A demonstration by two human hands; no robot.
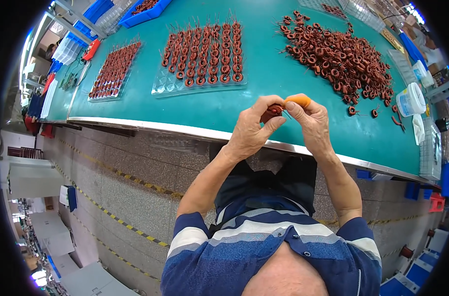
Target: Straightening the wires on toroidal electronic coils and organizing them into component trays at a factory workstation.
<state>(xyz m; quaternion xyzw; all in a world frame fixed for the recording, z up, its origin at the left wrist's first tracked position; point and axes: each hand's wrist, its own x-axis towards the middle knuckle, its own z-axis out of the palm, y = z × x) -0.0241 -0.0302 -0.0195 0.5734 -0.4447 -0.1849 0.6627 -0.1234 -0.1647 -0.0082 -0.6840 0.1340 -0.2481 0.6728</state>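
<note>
Both hands meet above the near edge of the green workbench (264,44). The left hand (251,129) pinches a reddish-brown toroidal coil (272,113); the right hand (310,121), wearing an orange finger cot (298,100), grips its other side, fingers curled tight.

— What can't you make out in your own hands?

— My left hand (251,129) covers most of the brown coil (272,113); only a sliver shows between my fingers. Whether its wire ends are out, I can't tell.

— And the table?

— The loose coil pile (339,56) blurs into one mass, too small to count. The blue bin (141,12) is cut off at the top edge.
</note>
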